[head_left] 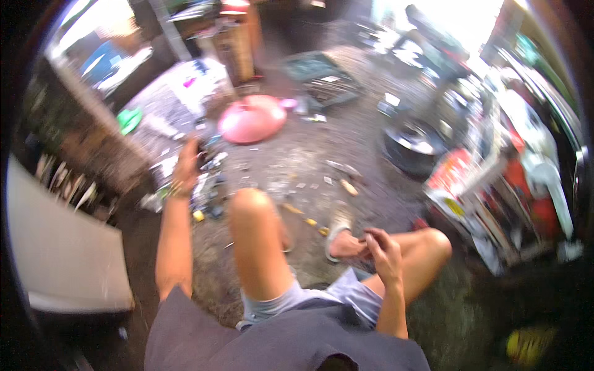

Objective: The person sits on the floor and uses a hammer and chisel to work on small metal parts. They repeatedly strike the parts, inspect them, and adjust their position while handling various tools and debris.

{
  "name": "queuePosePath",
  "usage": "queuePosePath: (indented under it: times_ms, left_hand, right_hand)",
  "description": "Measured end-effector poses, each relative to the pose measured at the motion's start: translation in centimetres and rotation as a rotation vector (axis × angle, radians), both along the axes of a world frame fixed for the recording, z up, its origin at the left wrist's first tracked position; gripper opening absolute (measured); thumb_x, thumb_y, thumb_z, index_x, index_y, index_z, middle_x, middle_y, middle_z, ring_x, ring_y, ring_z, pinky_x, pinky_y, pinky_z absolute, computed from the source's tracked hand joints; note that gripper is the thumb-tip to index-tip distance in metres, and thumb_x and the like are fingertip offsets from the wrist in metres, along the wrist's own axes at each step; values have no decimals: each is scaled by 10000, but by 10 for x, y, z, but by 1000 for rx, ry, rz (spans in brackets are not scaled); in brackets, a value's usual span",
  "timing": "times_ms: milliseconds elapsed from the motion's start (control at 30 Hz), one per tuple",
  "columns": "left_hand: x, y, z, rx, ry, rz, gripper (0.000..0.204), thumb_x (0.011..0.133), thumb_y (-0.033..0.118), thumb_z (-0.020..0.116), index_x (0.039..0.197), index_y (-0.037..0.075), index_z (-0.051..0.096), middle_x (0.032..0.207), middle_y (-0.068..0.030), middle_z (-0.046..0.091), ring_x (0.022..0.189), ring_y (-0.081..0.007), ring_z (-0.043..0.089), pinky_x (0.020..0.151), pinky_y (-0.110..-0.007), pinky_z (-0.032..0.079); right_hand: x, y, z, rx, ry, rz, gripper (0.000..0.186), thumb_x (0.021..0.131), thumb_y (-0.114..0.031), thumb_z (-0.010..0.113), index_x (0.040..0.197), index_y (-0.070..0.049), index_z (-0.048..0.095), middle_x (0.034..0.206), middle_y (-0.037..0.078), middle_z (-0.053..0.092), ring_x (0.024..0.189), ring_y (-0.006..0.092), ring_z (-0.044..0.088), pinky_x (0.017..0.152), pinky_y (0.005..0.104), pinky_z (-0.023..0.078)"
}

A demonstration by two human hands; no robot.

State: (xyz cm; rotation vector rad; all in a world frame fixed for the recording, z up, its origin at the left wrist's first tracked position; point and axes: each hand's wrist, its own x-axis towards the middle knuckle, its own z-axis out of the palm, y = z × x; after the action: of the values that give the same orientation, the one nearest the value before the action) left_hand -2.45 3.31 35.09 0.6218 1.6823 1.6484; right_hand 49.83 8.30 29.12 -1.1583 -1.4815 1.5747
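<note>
My left hand [185, 166] is stretched forward over a heap of small mixed scraps [210, 176] on the floor. Its fingers are smeared by motion, so whether they hold anything does not show. Close to my right thigh, my right hand [386, 250] is bent inward with its fingers closed together. Anything between those fingers is too small or hidden to name. Beyond the left hand lies a round pink plastic lid or basin [253, 117]. Below it, near my left knee, is a small yellow piece [198, 216].
A dark crate [322, 80] stands ahead, with a black round tub-like thing [413, 145] to its right. Bags and boards [489, 191] crowd the right side. A pale panel [68, 241] stands at left. Small scraps and a tan piece [349, 187] lie near my sandal [337, 232].
</note>
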Motion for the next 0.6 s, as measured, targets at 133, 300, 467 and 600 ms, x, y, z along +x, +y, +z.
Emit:
queuePosePath:
  times_ms: [133,300,467,600]
  left_hand:
    - [61,7,82,170,-31,-230,557,1052,524,461,1179,11,638,1029,-91,715,831,-171,703,696,-348,620]
    - [174,16,110,94,102,-537,709,989,626,518,1388,41,488,1298,-192,587,1072,-277,662,777,-391,600]
    - [197,17,37,-65,284,-553,502,988,474,637,1246,44,631,1131,-78,659,1018,-172,648,769,-313,543]
    - [172,14,30,-100,583,-645,316,984,321,690,1145,48,689,918,-29,687,825,-93,613,712,-242,483]
  right_hand:
    - [-58,-18,34,129,39,214,285,1009,-141,618,1235,33,642,1008,110,722,832,144,688,689,274,567]
    - [-87,16,86,-184,662,273,692,998,-437,602,1547,-122,323,1320,165,583,1188,384,613,841,479,601]
    - [-57,12,36,-326,838,-13,446,1066,-239,474,1479,-83,410,1230,140,636,992,356,708,778,428,639]
    - [-45,13,1,-338,641,-74,417,1057,-157,469,1461,-64,428,1214,162,651,957,306,724,736,374,643]
